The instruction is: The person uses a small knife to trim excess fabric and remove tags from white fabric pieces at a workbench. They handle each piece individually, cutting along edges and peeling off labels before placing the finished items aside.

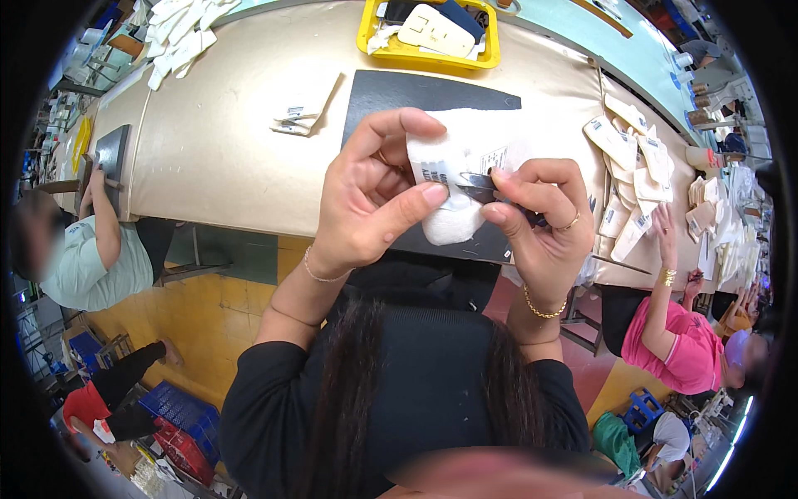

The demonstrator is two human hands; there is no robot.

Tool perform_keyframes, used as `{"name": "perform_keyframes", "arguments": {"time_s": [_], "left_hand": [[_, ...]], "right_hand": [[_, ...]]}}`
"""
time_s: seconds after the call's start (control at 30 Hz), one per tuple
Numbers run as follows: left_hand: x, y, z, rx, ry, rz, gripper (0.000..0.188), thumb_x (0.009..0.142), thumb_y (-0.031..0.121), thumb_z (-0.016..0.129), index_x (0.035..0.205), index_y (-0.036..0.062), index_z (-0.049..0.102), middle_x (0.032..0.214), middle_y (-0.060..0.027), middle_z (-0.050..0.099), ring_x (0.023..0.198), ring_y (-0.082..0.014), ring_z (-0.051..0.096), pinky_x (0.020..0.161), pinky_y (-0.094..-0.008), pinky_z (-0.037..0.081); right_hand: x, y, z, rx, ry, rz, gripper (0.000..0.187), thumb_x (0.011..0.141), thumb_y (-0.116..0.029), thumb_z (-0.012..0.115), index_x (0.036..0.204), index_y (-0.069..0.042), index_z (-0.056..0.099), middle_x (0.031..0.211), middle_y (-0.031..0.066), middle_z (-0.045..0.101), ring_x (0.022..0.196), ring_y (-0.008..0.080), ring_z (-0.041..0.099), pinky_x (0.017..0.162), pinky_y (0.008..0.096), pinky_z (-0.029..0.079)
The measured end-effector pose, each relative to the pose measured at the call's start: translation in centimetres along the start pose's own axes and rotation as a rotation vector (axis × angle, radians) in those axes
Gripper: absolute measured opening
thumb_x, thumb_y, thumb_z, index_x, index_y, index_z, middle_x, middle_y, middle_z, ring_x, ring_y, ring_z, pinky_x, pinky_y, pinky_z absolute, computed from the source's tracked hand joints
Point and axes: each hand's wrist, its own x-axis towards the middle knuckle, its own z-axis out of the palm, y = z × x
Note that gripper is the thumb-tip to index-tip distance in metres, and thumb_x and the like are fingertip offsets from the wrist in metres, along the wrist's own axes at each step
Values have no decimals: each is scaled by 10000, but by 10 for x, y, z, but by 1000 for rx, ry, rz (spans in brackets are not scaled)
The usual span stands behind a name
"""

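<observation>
My left hand (366,195) pinches a white, fuzzy knitted sock (455,220) between thumb and fingers, holding it up above the dark board. Dark printed marks show on its face. In my right hand (544,224) is a pair of small metal thread snips (477,185), the blades pointing left against the printed area of the sock. Part of the snips' handle is hidden by my fingers. Beneath both hands lies the dark board (386,96) on the table.
A yellow tray (364,37) holding dark and cream pieces stands at the far side. A small stack of cream socks (303,112) lies left of the board, with loose piles (640,166) to the right. Co-workers (104,254) sit at both sides of the cream-covered table (224,150).
</observation>
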Motion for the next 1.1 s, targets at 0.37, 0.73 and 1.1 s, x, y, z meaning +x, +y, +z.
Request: {"name": "perform_keyframes", "arguments": {"time_s": [0.37,0.73,1.1], "left_hand": [[4,-1,-2,-44,-57,30,468,833,-34,613,1252,0,407,1095,-118,595,990,-126,590,850,-244,482],[3,3,2,29,-28,8,463,828,-44,610,1247,3,419,1092,-114,590,987,-130,586,846,-250,480],[23,-28,-98,763,543,382,439,845,-53,624,1263,20,511,1101,-157,636,974,-174,615,812,-274,494]], "right_hand": [[-1,10,1,118,20,-3,230,683,-60,798,896,-37,714,834,36,582,726,117,557,603,236,446],[0,12,-4,88,-18,-19,237,674,-74,809,889,-38,717,837,41,588,722,107,557,593,217,444],[-26,77,-4,124,297,270,251,770,-140,773,985,-46,684,835,20,539,611,65,446,559,204,401]]}}
